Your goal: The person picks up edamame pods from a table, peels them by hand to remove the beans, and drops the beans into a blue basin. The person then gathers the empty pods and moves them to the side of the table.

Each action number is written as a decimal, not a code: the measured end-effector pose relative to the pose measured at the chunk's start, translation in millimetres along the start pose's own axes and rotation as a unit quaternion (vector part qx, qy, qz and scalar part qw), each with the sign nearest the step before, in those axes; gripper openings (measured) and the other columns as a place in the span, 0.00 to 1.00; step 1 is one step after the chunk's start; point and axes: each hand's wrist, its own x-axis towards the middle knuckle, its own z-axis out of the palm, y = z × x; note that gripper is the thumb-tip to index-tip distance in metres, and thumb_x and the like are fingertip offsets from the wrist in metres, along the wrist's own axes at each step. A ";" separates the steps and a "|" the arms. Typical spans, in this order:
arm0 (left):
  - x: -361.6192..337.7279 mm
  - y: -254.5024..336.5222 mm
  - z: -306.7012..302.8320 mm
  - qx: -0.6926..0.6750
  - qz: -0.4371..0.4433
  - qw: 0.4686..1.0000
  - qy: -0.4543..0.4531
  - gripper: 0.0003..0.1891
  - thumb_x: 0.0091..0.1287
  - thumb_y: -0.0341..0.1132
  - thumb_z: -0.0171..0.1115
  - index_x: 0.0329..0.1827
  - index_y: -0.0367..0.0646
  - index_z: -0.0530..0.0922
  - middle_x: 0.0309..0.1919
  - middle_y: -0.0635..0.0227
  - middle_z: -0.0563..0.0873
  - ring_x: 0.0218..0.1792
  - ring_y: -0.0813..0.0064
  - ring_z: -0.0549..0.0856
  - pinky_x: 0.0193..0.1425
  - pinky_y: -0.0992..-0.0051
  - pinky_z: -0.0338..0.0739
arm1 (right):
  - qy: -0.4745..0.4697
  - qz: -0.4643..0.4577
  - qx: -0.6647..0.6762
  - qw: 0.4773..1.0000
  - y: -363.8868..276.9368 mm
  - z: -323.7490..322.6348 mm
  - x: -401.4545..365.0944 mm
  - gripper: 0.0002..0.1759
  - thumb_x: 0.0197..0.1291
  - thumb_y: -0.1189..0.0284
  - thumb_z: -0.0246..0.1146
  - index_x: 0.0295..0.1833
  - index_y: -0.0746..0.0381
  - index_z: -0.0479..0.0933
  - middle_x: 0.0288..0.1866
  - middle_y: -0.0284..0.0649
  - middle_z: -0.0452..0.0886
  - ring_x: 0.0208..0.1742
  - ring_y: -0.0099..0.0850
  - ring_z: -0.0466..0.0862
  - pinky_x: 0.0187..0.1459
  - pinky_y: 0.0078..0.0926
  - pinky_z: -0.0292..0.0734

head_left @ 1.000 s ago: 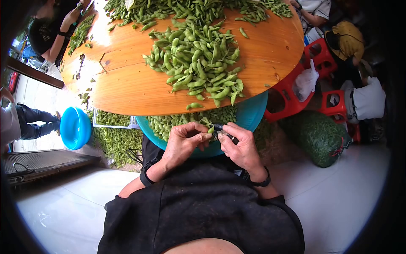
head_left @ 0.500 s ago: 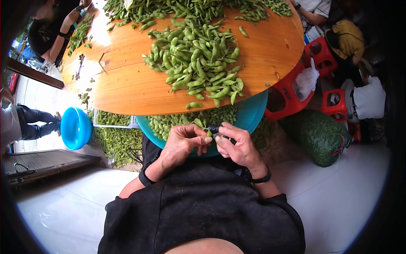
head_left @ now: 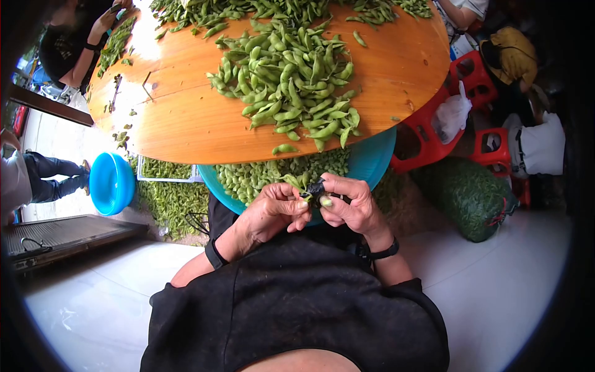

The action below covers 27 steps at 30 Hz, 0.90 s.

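Observation:
Both hands meet above a blue basin (head_left: 375, 162) that holds many shelled green beans (head_left: 248, 181). My left hand (head_left: 268, 212) pinches a green pod (head_left: 296, 183) between thumb and fingers. Close beside it, my right hand (head_left: 351, 204) is closed, with a pale green bean (head_left: 326, 201) at the thumb tip and black wrapping around a finger. A heap of unshelled pods (head_left: 291, 77) lies on the wooden table (head_left: 180, 124) in front of me, with a single pod (head_left: 285, 149) near the table's edge.
Empty husks (head_left: 170, 211) cover the floor left of the basin, by a second blue basin (head_left: 112, 184). Red stools (head_left: 421, 144) and a full green mesh bag (head_left: 462, 198) are at the right. Other people sit or stand around the table's far sides.
The pod between my hands has opened out, and a pale bean now shows at my right thumb. Both hands stay close together in nearly the same place.

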 end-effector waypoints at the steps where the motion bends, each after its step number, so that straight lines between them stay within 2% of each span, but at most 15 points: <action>1: 0.4 -0.2 0.6 0.000 0.000 1.000 0.001 0.05 0.66 0.27 0.68 0.36 0.41 0.79 0.27 0.59 0.87 0.23 0.72 0.85 0.23 0.77 0.74 | 0.004 -0.006 -0.032 0.999 -0.1 0.6 1.3 0.06 0.68 0.82 0.58 0.48 0.72 0.76 0.36 0.34 0.69 0.25 0.18 0.73 0.23 0.18 0.65; 2: 1.2 -0.1 1.9 0.001 0.010 1.000 0.011 0.05 0.67 0.28 0.67 0.37 0.41 0.78 0.27 0.60 0.86 0.23 0.72 0.84 0.23 0.77 0.73 | 0.003 -0.006 -0.032 0.999 0.6 2.5 1.7 0.06 0.68 0.82 0.58 0.48 0.72 0.76 0.36 0.34 0.69 0.25 0.18 0.73 0.23 0.18 0.65; 4: 2.2 0.5 6.5 0.071 0.031 0.996 0.033 0.08 0.70 0.33 0.66 0.40 0.40 0.76 0.26 0.64 0.84 0.23 0.75 0.83 0.23 0.77 0.73 | 0.065 -0.045 -0.209 0.975 3.0 7.4 1.9 0.06 0.67 0.81 0.59 0.47 0.71 0.77 0.34 0.34 0.71 0.24 0.19 0.74 0.23 0.20 0.67; 5: 2.0 1.9 10.3 0.071 0.030 0.996 0.032 0.08 0.70 0.33 0.66 0.40 0.40 0.76 0.26 0.64 0.84 0.23 0.75 0.83 0.23 0.77 0.73 | 0.067 -0.045 -0.209 0.975 4.7 7.9 2.1 0.06 0.67 0.81 0.59 0.47 0.71 0.77 0.34 0.34 0.71 0.24 0.19 0.74 0.23 0.20 0.67; 7: 1.2 5.2 16.5 0.195 0.066 0.976 0.072 0.11 0.71 0.37 0.67 0.39 0.40 0.75 0.26 0.65 0.83 0.24 0.78 0.82 0.24 0.78 0.74 | 0.092 -0.116 -0.375 0.915 8.7 7.9 3.3 0.05 0.66 0.81 0.59 0.45 0.71 0.77 0.32 0.34 0.72 0.24 0.19 0.75 0.24 0.20 0.68; 9: -1.9 9.2 18.5 0.236 0.077 0.967 0.063 0.12 0.71 0.38 0.67 0.42 0.39 0.76 0.25 0.68 0.82 0.23 0.81 0.80 0.25 0.79 0.74 | 0.094 -0.129 -0.395 0.905 6.8 10.1 3.3 0.05 0.66 0.81 0.59 0.45 0.71 0.77 0.31 0.34 0.72 0.24 0.19 0.75 0.24 0.20 0.69; 11: -4.9 11.2 23.7 0.331 0.129 0.926 0.126 0.10 0.71 0.35 0.66 0.44 0.37 0.77 0.24 0.70 0.82 0.24 0.81 0.80 0.27 0.79 0.75 | 0.110 -0.058 -0.238 0.963 4.2 10.8 2.5 0.05 0.67 0.80 0.58 0.45 0.72 0.76 0.31 0.33 0.70 0.23 0.18 0.73 0.23 0.19 0.67; 12: -6.5 10.2 17.8 0.395 0.161 0.891 0.157 0.10 0.72 0.35 0.64 0.44 0.36 0.78 0.24 0.69 0.82 0.25 0.82 0.81 0.28 0.80 0.75 | 0.110 -0.057 -0.239 0.963 2.7 9.7 1.3 0.05 0.67 0.80 0.58 0.45 0.72 0.76 0.31 0.33 0.70 0.23 0.18 0.73 0.23 0.19 0.67; 13: -8.5 9.9 11.8 0.456 0.191 0.849 0.185 0.10 0.74 0.35 0.62 0.45 0.35 0.78 0.25 0.69 0.82 0.26 0.82 0.82 0.29 0.80 0.75 | 0.102 -0.022 -0.140 0.985 0.7 7.5 -0.5 0.05 0.68 0.80 0.58 0.45 0.72 0.76 0.31 0.32 0.70 0.23 0.17 0.72 0.23 0.18 0.65; 14: -9.7 9.6 10.4 0.527 0.236 0.785 0.225 0.07 0.70 0.29 0.65 0.44 0.35 0.79 0.29 0.69 0.82 0.29 0.82 0.83 0.31 0.81 0.77 | 0.093 0.013 -0.038 0.995 -1.1 5.1 -2.3 0.06 0.70 0.80 0.57 0.45 0.73 0.76 0.32 0.31 0.69 0.23 0.16 0.70 0.22 0.18 0.63; 15: -8.0 8.3 9.2 0.525 0.237 0.785 0.226 0.07 0.70 0.29 0.65 0.44 0.35 0.79 0.29 0.69 0.82 0.29 0.82 0.83 0.31 0.81 0.77 | 0.092 0.014 -0.040 0.995 -2.6 2.1 -4.0 0.06 0.70 0.80 0.57 0.45 0.73 0.76 0.32 0.31 0.69 0.23 0.16 0.70 0.22 0.18 0.63; 17: -3.1 5.2 6.2 0.543 0.390 0.715 0.205 0.11 0.63 0.23 0.69 0.47 0.37 0.80 0.33 0.64 0.82 0.29 0.76 0.84 0.32 0.76 0.79 | 0.048 0.050 -0.020 0.997 -4.0 -2.4 -4.6 0.07 0.71 0.80 0.56 0.46 0.73 0.76 0.33 0.31 0.68 0.23 0.15 0.68 0.22 0.16 0.60; 19: -5.8 8.5 10.3 0.552 0.357 0.736 0.159 0.16 0.60 0.23 0.71 0.51 0.37 0.81 0.40 0.62 0.82 0.36 0.71 0.85 0.36 0.74 0.80 | 0.029 0.045 -0.024 0.998 -8.1 0.0 -4.0 0.07 0.71 0.80 0.56 0.46 0.73 0.76 0.34 0.31 0.68 0.22 0.15 0.68 0.22 0.16 0.61; 21: -3.0 9.7 6.8 0.557 0.348 0.746 0.114 0.17 0.61 0.24 0.71 0.53 0.37 0.80 0.42 0.62 0.82 0.37 0.70 0.85 0.38 0.74 0.80 | 0.012 0.041 -0.029 0.999 -9.7 -0.6 -4.5 0.07 0.71 0.80 0.56 0.47 0.73 0.76 0.34 0.31 0.68 0.22 0.15 0.68 0.22 0.16 0.61; 27: -4.6 13.0 12.2 0.515 0.336 0.783 0.089 0.14 0.64 0.25 0.68 0.53 0.38 0.81 0.41 0.63 0.83 0.38 0.70 0.85 0.39 0.75 0.79 | -0.002 0.023 -0.073 0.997 -11.5 -4.4 -6.8 0.06 0.68 0.81 0.57 0.46 0.73 0.76 0.34 0.32 0.69 0.21 0.17 0.70 0.20 0.18 0.62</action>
